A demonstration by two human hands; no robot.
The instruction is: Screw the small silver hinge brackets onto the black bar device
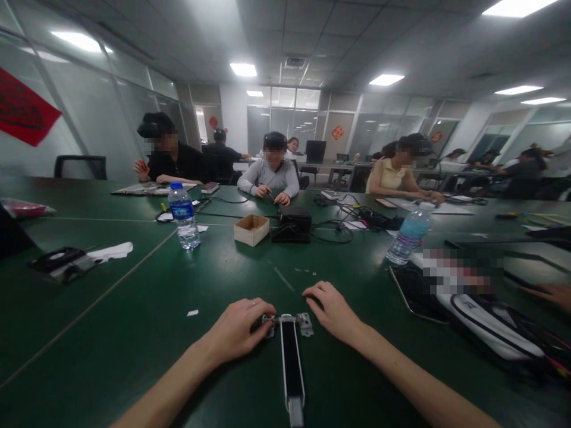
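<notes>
From the view worn on the head, I see two bare hands working at a dark green table. Between the forearms lies a long black strip with a pale rim (292,362), pointing toward the person, a metal plate at either side of its far end. The left hand (244,327), a ring on one finger, has thumb and forefinger pinching the left metal plate (270,330). The right hand (332,312) hovers or rests just beside the right metal plate (306,324), its fingers bent and slightly parted; I can't tell whether their tips meet the table (241,392).

Beyond the hands, a small open box (252,232) sits next to a black stand (291,224). A water bottle (184,217) stands upright off to the left, and another bottle (408,235) leans in the view at the right, near a dark flat device (414,294) and a white-and-black bag (495,327). Across the table, a person in a grey top (270,178) bends over something small.
</notes>
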